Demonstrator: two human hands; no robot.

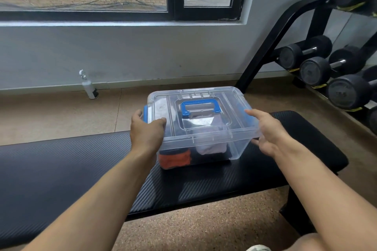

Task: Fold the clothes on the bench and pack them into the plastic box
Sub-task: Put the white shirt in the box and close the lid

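Closing up the packed box: handling notes

Plastic box (201, 128) sits on the padded bench (61, 169), lid (204, 108) on, between the two hands. Clear walls show folded clothes (175, 159) inside: an orange piece low on the left-hand side, a white piece toward the right, dark cloth beneath. No loose clothes seen on the bench, so packing looks finished.

Left hand (148, 131) is clamped on the lid's near left corner, thumb on top, fingers curled round the blue side latch (145, 114). Right hand (269, 134) is spread wide at the right end, forefinger along the lid edge, lower fingers under the rim; whether it grips is unclear.

Handling judgement: thin, stiff, smooth plastic, probably light with soft contents that will not shift hard. Walls may flex and slip under bare palms. Best holds: the blue top handle (201, 108), midway between the hands, once both latches are seated, or under the rim at both ends.

Dumbbell rack (326, 67) stands well beyond the right hand.
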